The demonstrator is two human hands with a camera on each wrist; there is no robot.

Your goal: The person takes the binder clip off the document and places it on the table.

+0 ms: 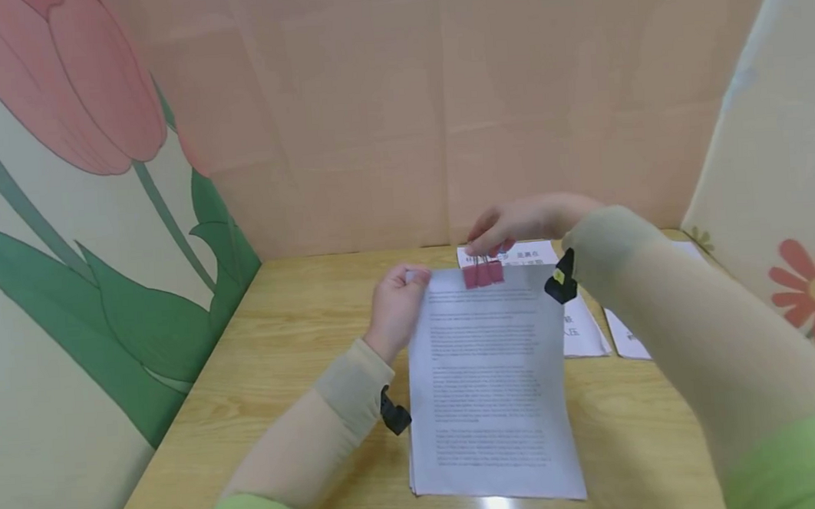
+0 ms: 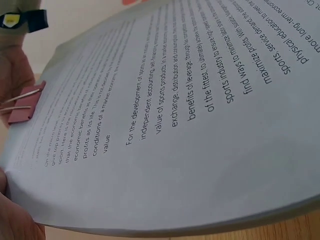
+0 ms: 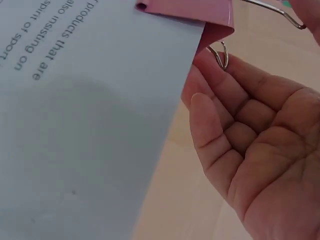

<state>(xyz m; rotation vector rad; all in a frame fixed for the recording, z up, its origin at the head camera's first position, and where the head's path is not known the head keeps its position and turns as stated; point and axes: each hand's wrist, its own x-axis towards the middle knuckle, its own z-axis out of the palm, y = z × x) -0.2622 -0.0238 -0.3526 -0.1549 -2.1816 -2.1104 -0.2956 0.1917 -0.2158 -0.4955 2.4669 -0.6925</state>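
A pink binder clip [image 1: 483, 272] is being pinched onto the top edge of the paper stack [image 1: 490, 381] by the right hand [image 1: 516, 222], the left hand [image 1: 396, 305] gripping its corner; judged next, the wire handles need releasing.

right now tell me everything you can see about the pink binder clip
The binder clip is pink, seemingly painted metal, with two silver wire handles. It sits clamped on the far top edge of the stack of printed paper, near the middle of that edge. The right hand pinches its handles from above; in the right wrist view one wire loop rests against the fingers. The left hand grips the stack's top left corner, lifting that end off the wooden table.
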